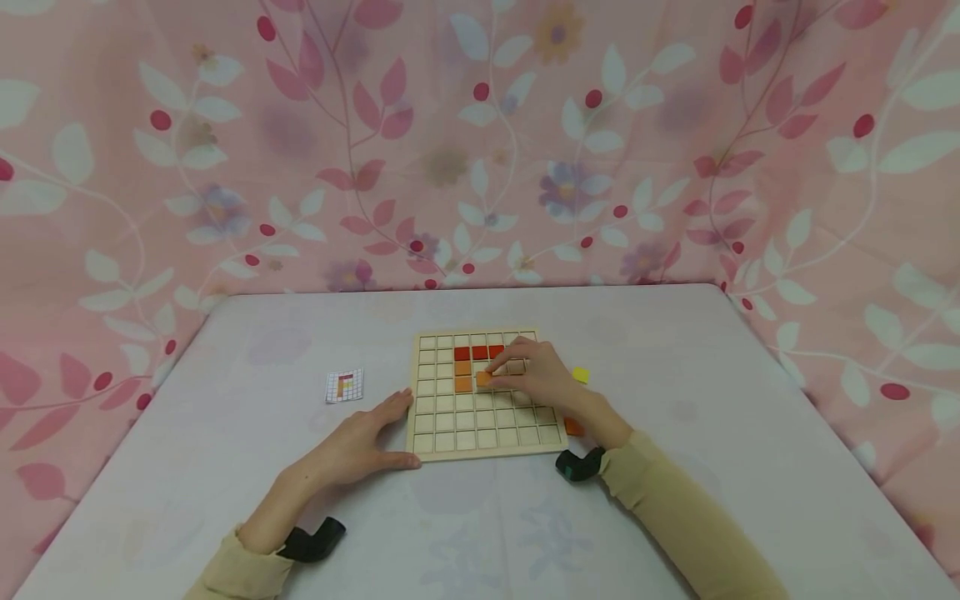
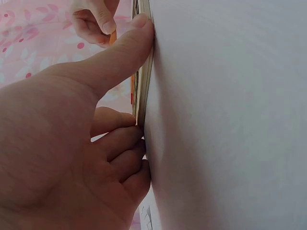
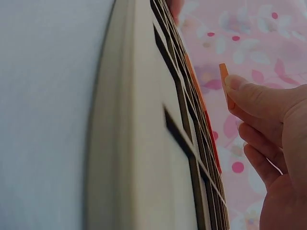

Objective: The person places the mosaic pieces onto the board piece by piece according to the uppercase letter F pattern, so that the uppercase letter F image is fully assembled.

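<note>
A wooden grid board [image 1: 444, 423] lies on the table. Three red tiles [image 1: 479, 352] form a row near its top, and two orange tiles [image 1: 462, 384] sit below the leftmost one. Between thumb and fingers, my right hand [image 1: 542, 373] pinches another orange tile [image 3: 224, 82], held above the board and apart from it in the right wrist view. My left hand [image 1: 348, 446] holds the board's near left corner, thumb [image 2: 136, 36] on the front edge and fingers [image 2: 125, 160] bent against the left side.
A small printed card [image 1: 344, 386] with a coloured grid pattern lies left of the board. Right of it are a yellow tile [image 1: 581, 375] and an orange piece [image 1: 574, 427], partly hidden by the right forearm. A flowered cloth [image 1: 480, 142] hangs behind the table.
</note>
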Tool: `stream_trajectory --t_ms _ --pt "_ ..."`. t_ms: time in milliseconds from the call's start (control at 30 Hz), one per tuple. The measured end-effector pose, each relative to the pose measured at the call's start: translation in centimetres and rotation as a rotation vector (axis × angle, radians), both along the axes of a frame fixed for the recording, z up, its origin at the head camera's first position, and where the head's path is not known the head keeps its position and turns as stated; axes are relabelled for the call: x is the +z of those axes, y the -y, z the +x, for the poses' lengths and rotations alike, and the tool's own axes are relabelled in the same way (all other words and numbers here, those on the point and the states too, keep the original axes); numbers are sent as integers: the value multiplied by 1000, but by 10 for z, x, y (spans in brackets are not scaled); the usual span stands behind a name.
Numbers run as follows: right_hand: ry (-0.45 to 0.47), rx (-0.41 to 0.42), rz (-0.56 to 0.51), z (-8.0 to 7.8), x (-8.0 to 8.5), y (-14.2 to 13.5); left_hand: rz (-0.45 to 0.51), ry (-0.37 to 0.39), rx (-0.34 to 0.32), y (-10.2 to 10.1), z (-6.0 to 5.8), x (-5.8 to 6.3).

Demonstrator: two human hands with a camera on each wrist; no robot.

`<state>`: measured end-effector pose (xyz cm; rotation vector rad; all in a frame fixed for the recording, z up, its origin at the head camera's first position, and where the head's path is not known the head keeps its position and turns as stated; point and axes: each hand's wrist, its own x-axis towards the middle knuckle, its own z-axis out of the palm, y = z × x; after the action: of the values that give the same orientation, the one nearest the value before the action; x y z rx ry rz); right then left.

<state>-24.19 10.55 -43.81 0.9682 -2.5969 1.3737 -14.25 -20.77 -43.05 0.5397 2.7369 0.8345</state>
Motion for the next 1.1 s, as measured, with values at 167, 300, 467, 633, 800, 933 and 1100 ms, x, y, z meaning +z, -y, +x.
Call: stream_trajectory --t_ms 167,300,467,633,800,933,1100 --pt "-34 39 -20 0 -1 12 -5 4 0 1 -1 -1" --pt "-25 50 -33 0 -5 17 -4 6 -2 0 -2 -2" --pt "-40 68 -42 1 -7 18 -2 3 -8 0 -4 -2" --pt "-29 72 -28 1 -9 19 -8 3 -3 1 -4 -1" --pt "-13 51 1 4 -9 21 -7 0 -8 2 -4 -2" --pt "1 67 -1 8 -9 24 -4 1 -9 2 -3 -2" --pt "-56 103 6 9 -13 27 -1 15 4 1 -3 -1"
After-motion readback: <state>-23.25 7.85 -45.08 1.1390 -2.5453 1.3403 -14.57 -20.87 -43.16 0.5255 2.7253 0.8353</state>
